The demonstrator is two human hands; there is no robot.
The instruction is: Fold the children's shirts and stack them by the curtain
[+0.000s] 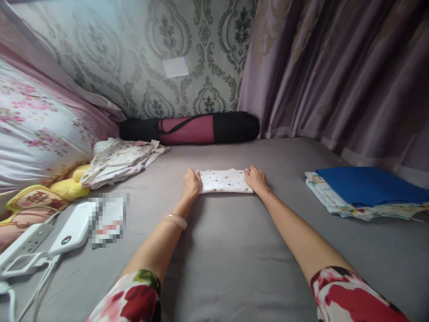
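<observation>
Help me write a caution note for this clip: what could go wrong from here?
The white printed cloth has the left hand and right hand at opposite ends; if one grip slips, it might crease or skew.
Layers stick out unevenly under the blue cloth, so a bump might shift that stack.
White cables lie left of the left sleeve, which might snag them.

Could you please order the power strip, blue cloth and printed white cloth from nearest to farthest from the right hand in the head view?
1. Printed white cloth: held at its right end by the right hand.
2. Blue cloth: right side, atop a folded stack.
3. Power strip: far left.
</observation>
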